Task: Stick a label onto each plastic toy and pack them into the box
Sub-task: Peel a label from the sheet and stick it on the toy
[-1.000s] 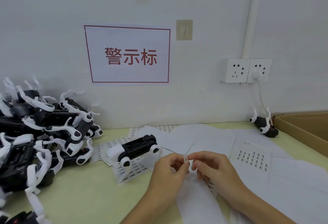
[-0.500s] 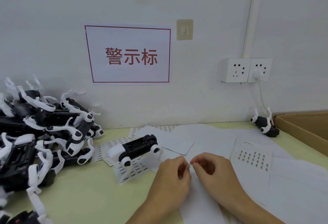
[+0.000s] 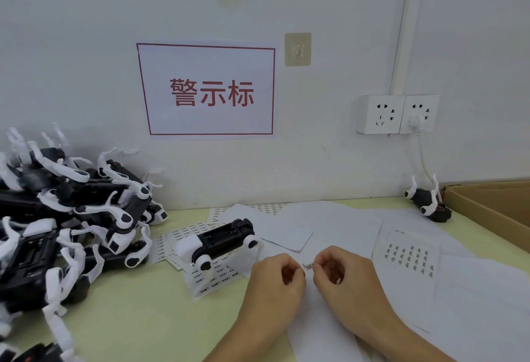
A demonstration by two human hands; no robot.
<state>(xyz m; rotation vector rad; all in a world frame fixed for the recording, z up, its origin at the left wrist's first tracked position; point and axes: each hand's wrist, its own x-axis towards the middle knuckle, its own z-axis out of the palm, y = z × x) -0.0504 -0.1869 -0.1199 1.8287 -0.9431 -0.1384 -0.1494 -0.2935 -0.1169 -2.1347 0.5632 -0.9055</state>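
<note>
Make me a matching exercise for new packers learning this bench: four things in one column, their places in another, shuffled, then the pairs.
Things:
1. toy pile
2. cardboard box
3. single toy
4. small label

Places:
A. pinched between left hand and right hand
B. far right edge
C. far left, heaped by the wall
D. lying on label sheets, left of the hands

Pairs: 1-C, 2-B, 3-D, 4-A

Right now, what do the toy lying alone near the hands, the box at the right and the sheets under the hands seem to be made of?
Toy: likely hard moulded plastic, black body and white legs, slight sheen. Box: brown corrugated cardboard, matte, by its flat folded wall. Sheets: thin white paper, probably glossy label backing; some carry rows of small printed labels.
</note>
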